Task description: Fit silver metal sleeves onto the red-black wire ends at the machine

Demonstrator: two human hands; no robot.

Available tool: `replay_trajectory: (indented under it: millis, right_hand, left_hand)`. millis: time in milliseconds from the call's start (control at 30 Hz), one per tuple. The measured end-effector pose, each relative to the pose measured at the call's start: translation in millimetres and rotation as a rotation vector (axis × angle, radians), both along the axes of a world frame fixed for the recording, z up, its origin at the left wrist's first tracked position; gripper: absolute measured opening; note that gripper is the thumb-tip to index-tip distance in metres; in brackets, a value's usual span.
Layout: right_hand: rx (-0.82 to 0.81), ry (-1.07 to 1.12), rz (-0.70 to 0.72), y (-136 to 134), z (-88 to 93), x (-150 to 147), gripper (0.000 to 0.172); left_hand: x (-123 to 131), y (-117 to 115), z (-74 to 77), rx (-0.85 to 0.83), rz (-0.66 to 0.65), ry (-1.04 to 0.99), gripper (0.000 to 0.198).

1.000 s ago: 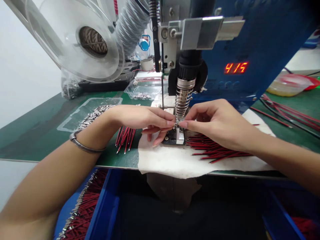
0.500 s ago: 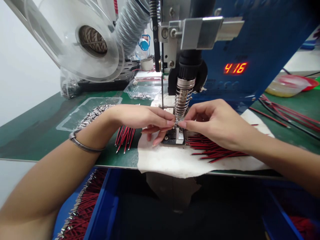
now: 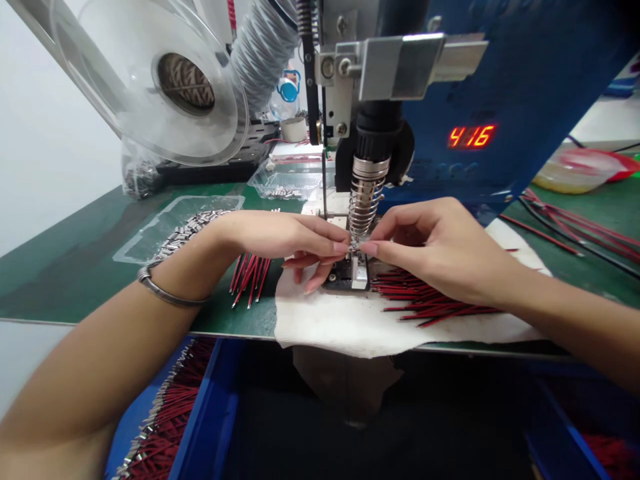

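Note:
My left hand [image 3: 285, 235] reaches in from the left, thumb and forefinger pinched at the small metal fixture [image 3: 359, 272] under the soldering head [image 3: 369, 190]. What those fingertips hold is too small to make out. From the other side, my right hand [image 3: 437, 250] is pinched at the same spot, its fingertips nearly meeting the left ones. Any piece in its grip is hidden. Beneath the right hand, many red and black wires [image 3: 420, 300] lie on a white cloth [image 3: 340, 323]. Another bundle of red and black wires [image 3: 250, 277] lies below my left wrist.
A clear tray of small metal parts [image 3: 187, 230] sits at left, another clear tray [image 3: 287, 179] behind. A blue machine with a lit display [image 3: 471, 136] stands at right. A clear fume hood [image 3: 145, 87] hangs upper left. Below the table edge is a blue bin [image 3: 203, 407] of wires.
My right fingertips have shifted very slightly to the right at the fixture. The left hand stays where it was.

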State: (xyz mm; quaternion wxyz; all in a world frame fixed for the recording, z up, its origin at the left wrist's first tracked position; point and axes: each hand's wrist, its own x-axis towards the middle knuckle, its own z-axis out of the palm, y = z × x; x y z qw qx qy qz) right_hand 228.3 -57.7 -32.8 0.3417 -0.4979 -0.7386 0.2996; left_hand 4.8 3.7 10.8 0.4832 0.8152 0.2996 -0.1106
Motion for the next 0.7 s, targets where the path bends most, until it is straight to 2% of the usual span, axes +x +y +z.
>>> replay_trajectory:
  millis: [233,433,700]
  right_hand:
    - [0.002,-0.032,0.029,0.3,-0.4,2.5,0.018]
    - [0.012,-0.031,0.018,-1.0,0.2,1.2,0.020]
    - [0.009,-0.014,0.009,-2.1,0.0,0.6,0.031]
  left_hand:
    - [0.0,-0.6,-0.2,-0.025,0.015,-0.011,0.041]
    - [-1.3,-0.6,-0.5,-0.033,0.012,-0.025,0.042]
    - [-1.3,-0.5,-1.6,-0.013,0.012,-0.021,0.042]
